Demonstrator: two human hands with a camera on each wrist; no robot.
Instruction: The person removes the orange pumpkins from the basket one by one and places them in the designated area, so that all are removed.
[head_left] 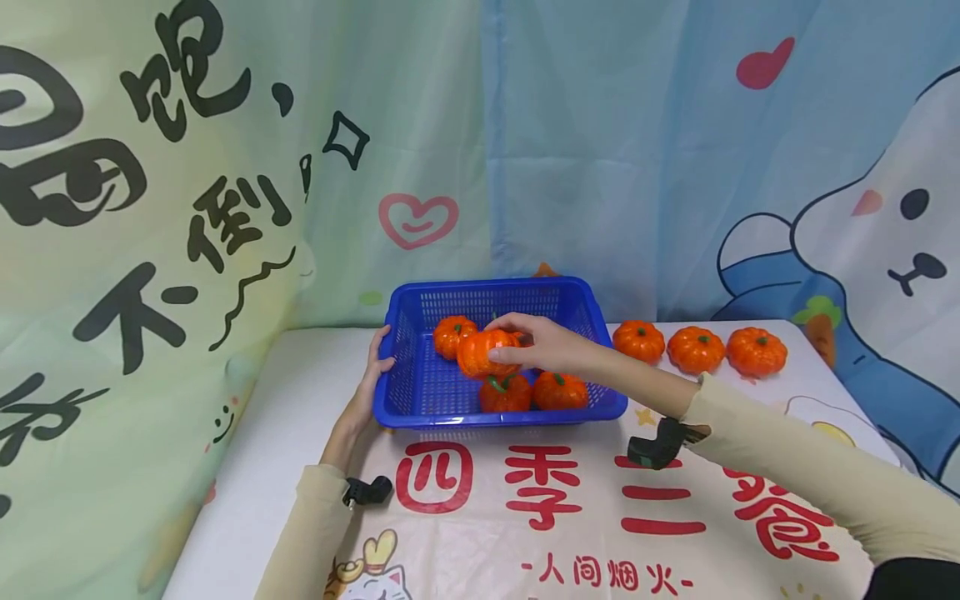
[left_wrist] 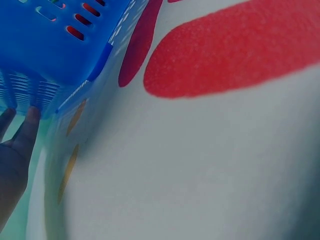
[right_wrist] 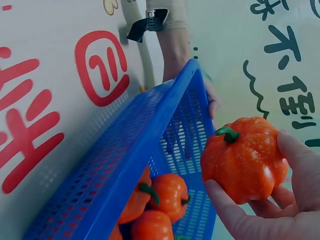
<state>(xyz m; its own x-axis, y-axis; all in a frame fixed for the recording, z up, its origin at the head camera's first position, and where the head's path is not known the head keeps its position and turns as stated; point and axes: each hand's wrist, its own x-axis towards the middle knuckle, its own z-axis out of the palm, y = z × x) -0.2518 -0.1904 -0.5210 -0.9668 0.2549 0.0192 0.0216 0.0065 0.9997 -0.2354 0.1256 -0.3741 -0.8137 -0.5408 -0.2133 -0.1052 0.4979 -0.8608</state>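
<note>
My right hand (head_left: 536, 340) holds a small orange pumpkin (head_left: 478, 355) over the blue plastic basket (head_left: 442, 420). In the right wrist view, the thumb and fingers grip the pumpkin (right_wrist: 245, 162) around its sides, and its green stem points away from the palm. Several more pumpkins sit inside, among them one at the back (head_left: 453, 335) and two at the front right, a pumpkin (head_left: 506, 395) and its neighbour (head_left: 560, 391). My left hand (head_left: 370, 367) touches the basket's left side. Its fingers (left_wrist: 29, 127) lie straight against the slotted outer wall in the left wrist view.
Three pumpkins stand in a row right of the basket: a near one (head_left: 638, 341), a middle one (head_left: 696, 349) and a far one (head_left: 757, 352). The white table cover (head_left: 600, 475) has red printed characters. A printed curtain (head_left: 585, 167) hangs behind the table.
</note>
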